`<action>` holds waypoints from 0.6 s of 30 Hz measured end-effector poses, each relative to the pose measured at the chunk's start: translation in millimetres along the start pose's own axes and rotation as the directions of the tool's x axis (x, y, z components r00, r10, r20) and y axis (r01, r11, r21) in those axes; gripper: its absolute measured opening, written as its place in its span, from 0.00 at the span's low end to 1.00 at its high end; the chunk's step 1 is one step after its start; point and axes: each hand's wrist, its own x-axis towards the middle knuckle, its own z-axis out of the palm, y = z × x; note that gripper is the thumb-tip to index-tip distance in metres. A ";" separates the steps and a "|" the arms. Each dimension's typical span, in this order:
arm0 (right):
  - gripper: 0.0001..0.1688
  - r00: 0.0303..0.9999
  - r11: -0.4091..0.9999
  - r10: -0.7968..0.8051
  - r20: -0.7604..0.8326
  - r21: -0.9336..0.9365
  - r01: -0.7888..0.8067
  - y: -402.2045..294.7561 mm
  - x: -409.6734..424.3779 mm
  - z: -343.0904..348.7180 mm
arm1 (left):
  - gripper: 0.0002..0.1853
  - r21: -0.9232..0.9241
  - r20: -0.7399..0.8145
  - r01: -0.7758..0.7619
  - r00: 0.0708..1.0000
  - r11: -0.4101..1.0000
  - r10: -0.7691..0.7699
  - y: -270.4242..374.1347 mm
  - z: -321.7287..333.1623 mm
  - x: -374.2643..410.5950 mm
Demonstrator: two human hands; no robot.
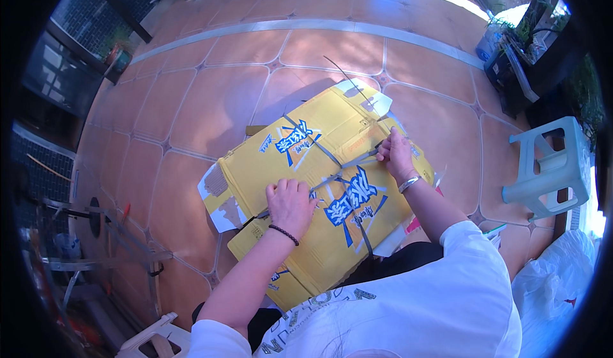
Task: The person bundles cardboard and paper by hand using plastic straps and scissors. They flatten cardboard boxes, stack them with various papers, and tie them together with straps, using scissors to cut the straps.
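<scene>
A stack of flattened yellow cardboard boxes (268, 159) with large blue printed writing lies before me, its near edge at my lap. Grey strapping bands (325, 152) cross over the top and meet near the middle. My right hand (396, 154) is closed on a band at the right side of the stack. A thin loose end (352, 82) sticks up and away beyond that hand. My left hand (289, 207) rests palm down over the same band on the left, fingers bent; its fingertips' grip is hidden. Torn white patches show on the stack's end flaps (225, 214).
A pale plastic stool (550, 171) stands at the right, with a white plastic bag (555, 281) nearer me. Planters (512, 66) are at the far right. A metal frame (105, 257) and a light plastic seat (155, 339) are at the left. The floor (230, 104) is tiled.
</scene>
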 end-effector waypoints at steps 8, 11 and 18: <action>0.21 0.969 0.988 -0.117 0.219 0.125 0.091 -36.3 -57.0 56.4 | 0.22 -0.043 0.021 0.228 0.974 0.973 -0.228 69.6 49.7 71.9; 0.21 0.954 0.986 -0.126 0.273 0.138 0.090 -40.6 -74.7 81.0 | 0.19 -0.042 -0.112 0.172 0.978 0.984 -0.176 62.9 63.0 69.7; 0.21 0.946 0.980 -0.150 0.288 0.167 0.104 -40.7 -75.1 83.1 | 0.14 -0.252 -0.039 -0.062 0.998 0.966 0.054 44.7 49.8 68.1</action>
